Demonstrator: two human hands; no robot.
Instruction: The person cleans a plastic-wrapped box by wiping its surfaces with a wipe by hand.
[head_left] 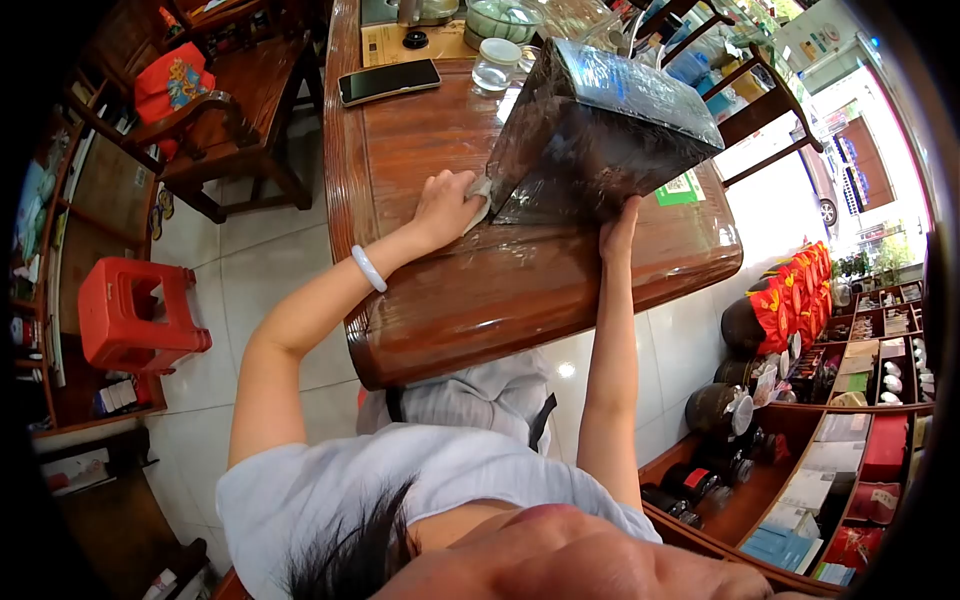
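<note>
My left hand (445, 208), with a pale bangle on its wrist, is closed around a crumpled grey cloth (482, 197). It presses the cloth to the wooden table (430, 300), beside the lower left corner of a large dark box (590, 150). The box has a shiny, clear plastic wrap and stands at a slant on the table. My right hand (620, 228) grips the box at its near lower right edge; most of its fingers are hidden by the box. A green and white card with a code (680, 190) lies just right of the box.
A phone (390, 82), a lidded glass jar (496, 64) and a glass bowl (500, 18) are at the table's far side. A red stool (140, 312) and a wooden chair (240, 110) stand left. Dark jars with red covers (790, 300) and shelves (800, 480) are right.
</note>
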